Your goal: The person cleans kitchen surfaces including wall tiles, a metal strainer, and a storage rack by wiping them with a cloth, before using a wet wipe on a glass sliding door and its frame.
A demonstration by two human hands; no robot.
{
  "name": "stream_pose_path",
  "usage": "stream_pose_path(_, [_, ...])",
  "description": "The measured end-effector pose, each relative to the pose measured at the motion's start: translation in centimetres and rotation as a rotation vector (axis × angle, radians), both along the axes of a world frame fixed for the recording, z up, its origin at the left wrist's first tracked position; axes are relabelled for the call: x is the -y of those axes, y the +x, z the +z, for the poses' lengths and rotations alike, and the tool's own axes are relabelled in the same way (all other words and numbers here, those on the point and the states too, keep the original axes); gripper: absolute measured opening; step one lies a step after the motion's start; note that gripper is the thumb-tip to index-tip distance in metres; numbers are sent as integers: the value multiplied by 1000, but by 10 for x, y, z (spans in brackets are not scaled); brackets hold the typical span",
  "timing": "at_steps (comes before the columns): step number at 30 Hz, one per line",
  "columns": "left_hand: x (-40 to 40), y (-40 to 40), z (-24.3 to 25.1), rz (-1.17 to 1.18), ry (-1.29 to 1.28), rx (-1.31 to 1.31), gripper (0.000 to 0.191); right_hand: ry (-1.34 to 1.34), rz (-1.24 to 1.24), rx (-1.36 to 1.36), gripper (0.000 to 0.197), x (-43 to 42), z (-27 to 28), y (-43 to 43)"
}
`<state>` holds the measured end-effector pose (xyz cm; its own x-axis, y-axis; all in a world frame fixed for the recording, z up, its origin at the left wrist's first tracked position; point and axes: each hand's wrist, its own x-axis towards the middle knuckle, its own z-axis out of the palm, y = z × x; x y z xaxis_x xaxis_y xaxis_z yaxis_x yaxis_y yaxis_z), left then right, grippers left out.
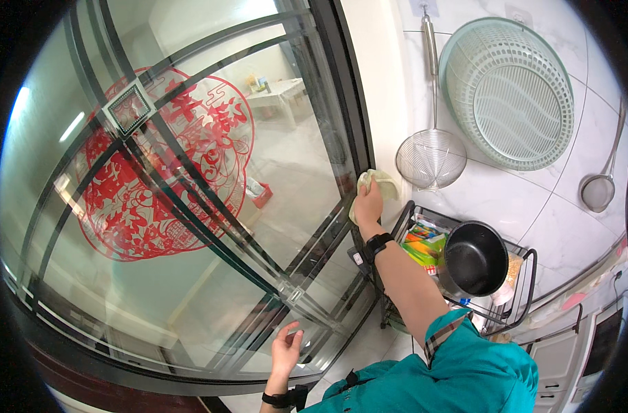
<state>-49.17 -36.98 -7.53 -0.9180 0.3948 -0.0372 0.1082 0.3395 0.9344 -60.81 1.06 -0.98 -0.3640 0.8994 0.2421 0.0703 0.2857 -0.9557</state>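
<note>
My right hand [370, 205] presses a pale yellow-green cloth [388, 186] against the edge where the dark door frame [345, 88] meets the white wall. Part of the cloth is hidden under the fingers. My left hand [286, 349] is held low in front of the glass door [277, 170], fingers apart and holding nothing; whether it touches the glass I cannot tell. On the glass is a large red paper-cut decoration [164, 217]. Silvery square ornaments [129, 110] sit where the dark bars cross.
Close to my right forearm stands a black wire cart [531, 279] with a black pot [476, 258] and colourful packets [422, 242]. A wire skimmer [431, 159], a pale green plastic colander [517, 108] and a small strainer [597, 193] hang on the tiled wall [541, 222].
</note>
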Motion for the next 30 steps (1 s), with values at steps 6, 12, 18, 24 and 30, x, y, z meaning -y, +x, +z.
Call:
stream_pose_path(6, [5, 7, -15, -10, 61, -51, 31, 520, -144, -483, 40, -22, 151, -4])
stream_pose_path(12, [4, 7, -4, -69, 59, 23, 31, 830, -184, -433, 43, -61, 252, -25])
stream_pose_path(18, [17, -4, -3, -84, 68, 28, 30, 596, -245, -443, 45, -21, 130, -53])
stream_pose_path(24, [18, -12, -20, -147, 45, -22, 31, 234, -232, -43, 47, -13, -10, -24])
stream_pose_path(30, [30, -12, -20, -178, -31, 37, 31, 449, -162, -196, 32, 3, 57, 8])
